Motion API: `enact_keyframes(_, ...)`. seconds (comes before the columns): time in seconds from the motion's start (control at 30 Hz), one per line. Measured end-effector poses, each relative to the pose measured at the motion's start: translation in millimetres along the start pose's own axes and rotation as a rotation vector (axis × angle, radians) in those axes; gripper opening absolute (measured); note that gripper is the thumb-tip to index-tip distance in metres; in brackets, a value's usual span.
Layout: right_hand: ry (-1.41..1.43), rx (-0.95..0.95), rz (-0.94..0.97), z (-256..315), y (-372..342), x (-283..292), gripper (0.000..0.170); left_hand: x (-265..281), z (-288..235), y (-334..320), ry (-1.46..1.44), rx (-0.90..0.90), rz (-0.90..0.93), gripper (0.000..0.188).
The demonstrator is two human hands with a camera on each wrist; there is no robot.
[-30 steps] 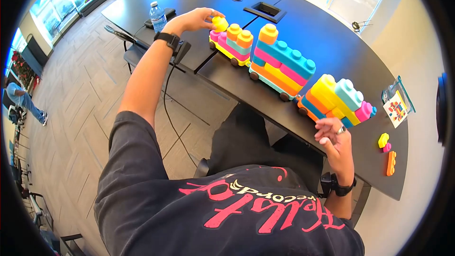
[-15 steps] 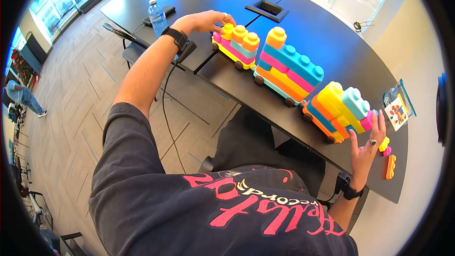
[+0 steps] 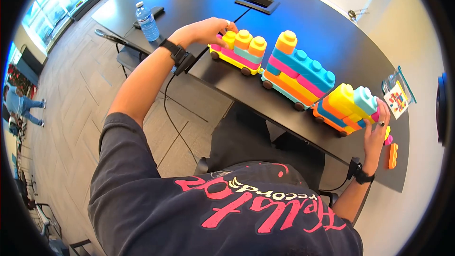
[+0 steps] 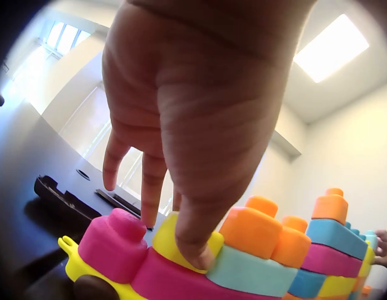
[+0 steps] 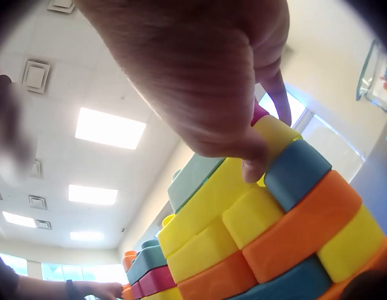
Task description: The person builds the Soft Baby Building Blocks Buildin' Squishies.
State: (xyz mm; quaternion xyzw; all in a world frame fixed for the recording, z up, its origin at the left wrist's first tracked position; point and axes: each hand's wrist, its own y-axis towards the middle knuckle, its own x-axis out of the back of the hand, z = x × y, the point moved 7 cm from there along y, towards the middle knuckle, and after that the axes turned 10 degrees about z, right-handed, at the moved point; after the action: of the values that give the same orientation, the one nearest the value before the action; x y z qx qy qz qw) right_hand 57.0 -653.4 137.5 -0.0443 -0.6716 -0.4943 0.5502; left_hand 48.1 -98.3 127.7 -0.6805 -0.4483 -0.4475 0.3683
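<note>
Three linked block wagons stand in a row along the table's near edge. My left hand pinches a yellow block on the small left wagon; the left wrist view shows the thumb on the near face of this yellow block, beside a pink block. The tall middle wagon is untouched. Around the outer end of the right wagon my right hand holds the stacked blocks. In the right wrist view its thumb presses the blocks near a blue one, fingers partly hidden behind.
Loose yellow, pink and orange blocks lie right of the right hand, below a clear bag with a picture card. A water bottle and a dark case stand at the left. A cable hangs from the left wrist. Another person is far left.
My left hand has lowered the yellow block onto the left wagon. My right hand has moved outward from the right wagon's near side and taken hold of its end.
</note>
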Motion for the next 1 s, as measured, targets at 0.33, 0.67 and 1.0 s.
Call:
enact_keyframes(0.33, -0.040, -0.249, 0.011, 0.7, 14.4, -14.2, 0.077, -44.2, 36.1, 7.2, -0.420, -0.257, 0.025, 0.059)
enact_keyframes(0.67, 0.025, -0.154, -0.080, 9.1, 9.3, 1.5, 0.076, -60.1, 51.9, 19.8, -0.542, -0.301, 0.032, 0.062)
enact_keyframes(1.0, 0.113, -0.183, -0.155, 7.4, -20.0, 39.1, 0.079, -70.9, 67.1, 3.7, -0.581, -0.099, 0.024, 0.083)
